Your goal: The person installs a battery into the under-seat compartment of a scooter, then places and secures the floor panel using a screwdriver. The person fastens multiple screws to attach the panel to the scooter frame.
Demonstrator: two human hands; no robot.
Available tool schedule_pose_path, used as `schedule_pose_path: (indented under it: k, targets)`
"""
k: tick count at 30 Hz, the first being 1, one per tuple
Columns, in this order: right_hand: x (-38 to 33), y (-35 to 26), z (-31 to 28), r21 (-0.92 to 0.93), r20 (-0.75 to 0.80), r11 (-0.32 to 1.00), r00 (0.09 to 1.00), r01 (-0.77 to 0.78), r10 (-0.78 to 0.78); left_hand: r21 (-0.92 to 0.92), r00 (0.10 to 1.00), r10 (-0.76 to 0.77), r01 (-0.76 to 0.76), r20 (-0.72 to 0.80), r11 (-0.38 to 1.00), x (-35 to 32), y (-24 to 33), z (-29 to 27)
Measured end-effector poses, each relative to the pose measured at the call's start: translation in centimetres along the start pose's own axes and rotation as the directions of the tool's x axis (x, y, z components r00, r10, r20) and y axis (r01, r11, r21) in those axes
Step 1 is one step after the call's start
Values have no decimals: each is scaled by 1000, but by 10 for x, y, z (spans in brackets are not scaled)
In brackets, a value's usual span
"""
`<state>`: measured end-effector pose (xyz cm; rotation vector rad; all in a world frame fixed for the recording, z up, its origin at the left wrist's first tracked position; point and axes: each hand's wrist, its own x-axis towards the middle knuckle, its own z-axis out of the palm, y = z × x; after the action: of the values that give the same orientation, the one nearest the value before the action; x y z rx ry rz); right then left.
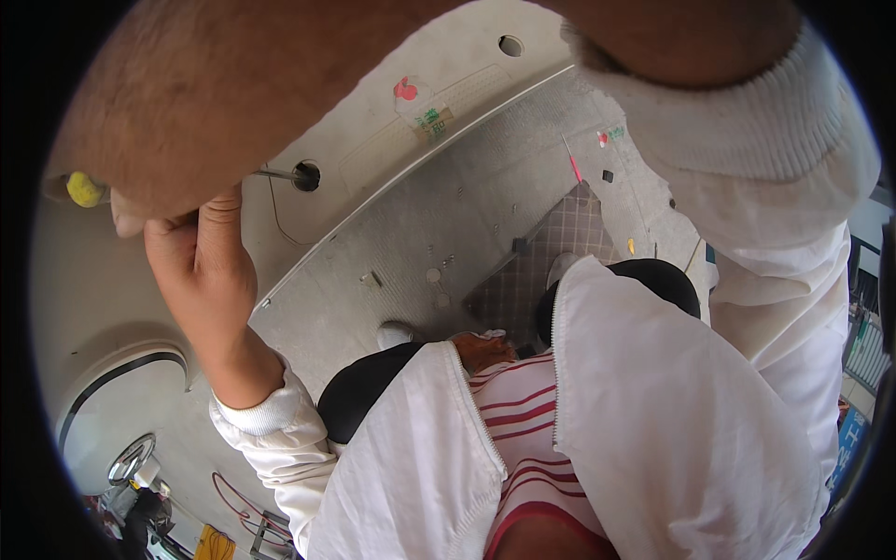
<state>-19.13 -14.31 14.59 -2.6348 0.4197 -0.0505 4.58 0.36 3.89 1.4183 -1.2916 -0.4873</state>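
Note:
My right forearm crosses the top of the view, and my right hand [140,191] is at the far left, its fingers mostly hidden. It is closed round a tool with a rounded yellow end [84,189]; a thin metal rod [277,175] in line with it points to a round hole [305,175]. Right below, my left hand [205,257] is raised against the right one with bent fingers. What it grips is hidden. Both hands are in front of a pale curved panel [313,224], like a car bumper. A thin dark wire [276,215] hangs beside the hole.
A second round hole [511,46] and a red and green sticker [420,107] are on the panel. On the grey floor [401,252] lie a pink-handled pointed tool [572,161], a checkered mat [569,224] and small scraps. A red hose [245,509] runs at lower left.

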Motion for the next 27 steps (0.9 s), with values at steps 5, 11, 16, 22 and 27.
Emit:
schedule_pose_path:
  k: [5, 11, 16, 22, 27]
  targets:
    - [-53, 13, -11, 4, 30, 990, 989, -143, 143, -89, 994, 95, -90, 62, 992, 3, -5, -1]
    - [-87, 23, -11, 9, 26, 974, 974, -226, 225, -190, 987, 102, -77, 127, 979, 5, -5, -1]
    - [-89, 19, -9, 8, 24, 971, 971, -239, 239, -82, 986, 117, -107, 119, 991, 6, -9, 0]
    - [-46, 1, -5, 20, -18, 995, 995, -96, 96, -143, 982, 106, -84, 155, 986, 6, -13, -3]
    - [35, -13, 16, 30, -28, 996, 996, 88, -87, -166, 989, 35, -11, 143, 986, 2, -11, -4]
